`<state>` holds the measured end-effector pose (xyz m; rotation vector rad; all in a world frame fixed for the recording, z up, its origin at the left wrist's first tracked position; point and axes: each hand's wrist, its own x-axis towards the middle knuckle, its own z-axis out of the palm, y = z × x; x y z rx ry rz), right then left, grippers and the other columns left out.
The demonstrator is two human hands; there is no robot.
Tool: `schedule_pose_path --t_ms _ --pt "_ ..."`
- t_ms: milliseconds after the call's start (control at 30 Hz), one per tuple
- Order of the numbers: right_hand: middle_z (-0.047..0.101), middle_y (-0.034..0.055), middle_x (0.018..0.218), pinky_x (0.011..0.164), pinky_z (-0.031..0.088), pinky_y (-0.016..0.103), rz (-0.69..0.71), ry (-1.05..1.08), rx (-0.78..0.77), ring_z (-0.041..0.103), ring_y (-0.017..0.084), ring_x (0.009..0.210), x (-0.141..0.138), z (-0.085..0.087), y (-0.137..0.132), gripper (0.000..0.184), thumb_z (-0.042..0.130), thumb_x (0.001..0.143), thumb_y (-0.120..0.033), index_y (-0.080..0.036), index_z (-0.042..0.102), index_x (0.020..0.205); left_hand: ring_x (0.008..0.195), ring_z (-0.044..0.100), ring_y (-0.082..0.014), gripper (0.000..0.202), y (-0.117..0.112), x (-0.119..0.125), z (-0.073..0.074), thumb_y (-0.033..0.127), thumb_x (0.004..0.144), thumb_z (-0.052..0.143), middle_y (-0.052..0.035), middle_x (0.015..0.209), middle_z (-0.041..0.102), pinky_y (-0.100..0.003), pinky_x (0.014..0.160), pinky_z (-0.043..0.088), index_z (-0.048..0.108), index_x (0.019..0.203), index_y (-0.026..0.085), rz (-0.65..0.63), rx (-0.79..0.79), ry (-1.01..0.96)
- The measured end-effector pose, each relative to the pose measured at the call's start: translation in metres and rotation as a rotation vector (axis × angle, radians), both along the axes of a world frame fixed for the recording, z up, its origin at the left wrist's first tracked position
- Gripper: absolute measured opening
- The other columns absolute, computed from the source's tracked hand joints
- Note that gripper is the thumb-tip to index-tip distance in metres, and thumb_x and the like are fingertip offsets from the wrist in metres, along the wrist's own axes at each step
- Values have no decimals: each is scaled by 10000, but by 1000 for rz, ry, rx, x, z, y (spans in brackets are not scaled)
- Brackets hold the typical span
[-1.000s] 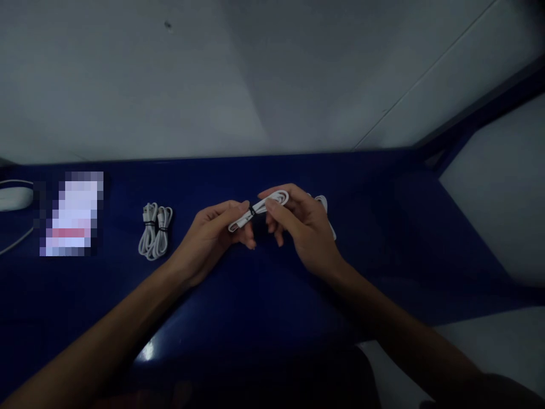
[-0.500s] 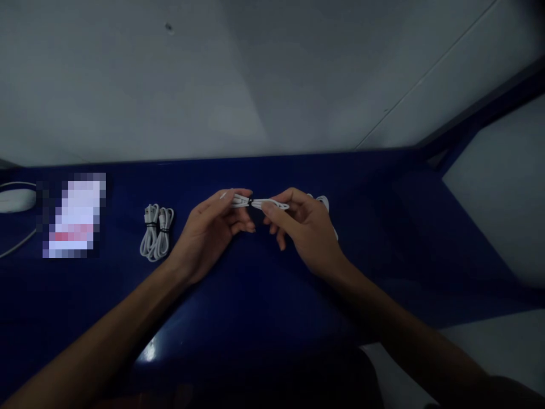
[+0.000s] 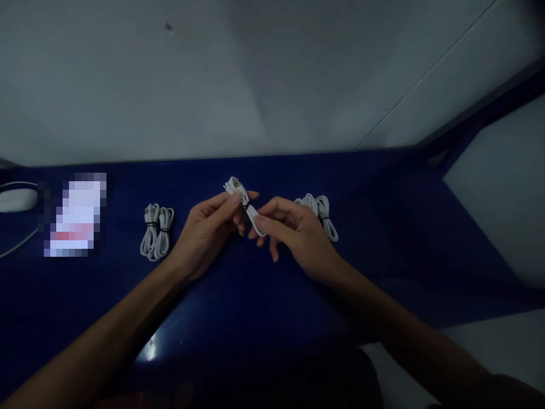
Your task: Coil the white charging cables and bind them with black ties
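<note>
A coiled white cable [image 3: 243,203] bound by a dark tie is held between both my hands above the dark blue table [image 3: 264,295]. My left hand [image 3: 208,230] pinches its upper end with thumb and fingers. My right hand [image 3: 293,233] pinches its lower end. The cable is tilted, its upper end pointing away from me. Two bundled white cables [image 3: 155,232] lie on the table to the left of my left hand. More bundled white cables [image 3: 321,213] lie just behind my right hand.
A blurred white and pink patch [image 3: 74,216] sits at the far left of the table. A white rounded object [image 3: 17,199] with a thin cord lies at the left edge. A pale wall [image 3: 255,79] rises behind the table. Pale floor [image 3: 502,346] shows at the lower right.
The cable between my hands has turned from lying sideways to standing tilted, its left end raised. My right hand dropped slightly, which uncovers the bundles behind it.
</note>
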<state>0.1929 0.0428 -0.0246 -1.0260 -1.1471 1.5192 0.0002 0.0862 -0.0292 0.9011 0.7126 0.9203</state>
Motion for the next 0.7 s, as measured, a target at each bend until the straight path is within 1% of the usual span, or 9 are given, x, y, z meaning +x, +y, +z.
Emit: schedule_pose_path --t_ms 133,200,333,367,433,500,600,700 --pt "806 59 953 484 546 231 38 48 -24 739 165 765 0 2 0 273 823 991 -453 -192 748 959 748 648 -149 315 -1 1 -1 398 1087 727 -45 803 678 -279 759 575 885 1058 128 -56 29 16" --pt "803 62 959 486 541 234 45 59 -39 727 162 757 0 4 0 263 806 1002 -445 -193 747 958 741 641 -151 329 -1 2 -1 406 1099 706 -41 794 677 -289 756 578 884 1036 137 -58 28 13" --pt "808 61 983 497 537 227 48 66 -56 725 157 765 0 5 0 233 775 1025 -433 -206 749 975 718 632 -149 365 -3 2 2 429 1089 715 -38 781 678 -301 758 579 858 892 157 -58 26 26" --pt "808 61 991 498 537 226 51 73 -61 727 157 768 0 4 0 235 767 1032 -437 -208 751 981 716 634 -148 346 -3 2 3 418 1082 728 -35 772 678 -300 764 579 858 893 160 -64 32 31" --pt "805 61 1003 498 536 227 62 99 -72 731 158 777 0 2 0 237 751 1046 -441 -210 755 995 714 630 -145 254 -4 2 3 384 1052 776 -26 755 677 -291 765 576 878 965 168 -58 41 47" --pt "802 60 1008 496 533 227 74 123 -77 732 159 779 0 1 0 239 732 1060 -440 -209 759 1003 720 628 -144 195 -4 1 2 360 1006 836 -35 779 707 -281 750 573 890 996 173 -22 54 76" --pt "796 55 974 504 531 225 94 131 -85 722 151 756 0 0 0 247 709 1080 -436 -204 767 1017 728 644 -153 205 -3 0 0 371 971 871 -65 828 755 -284 731 573 896 942 170 40 91 148" --pt "783 44 938 514 525 216 111 129 -92 700 134 723 1 0 -1 250 705 1089 -436 -199 768 1039 705 646 -156 223 -3 -1 -1 393 994 843 -50 784 736 -296 727 567 898 953 181 57 132 201"
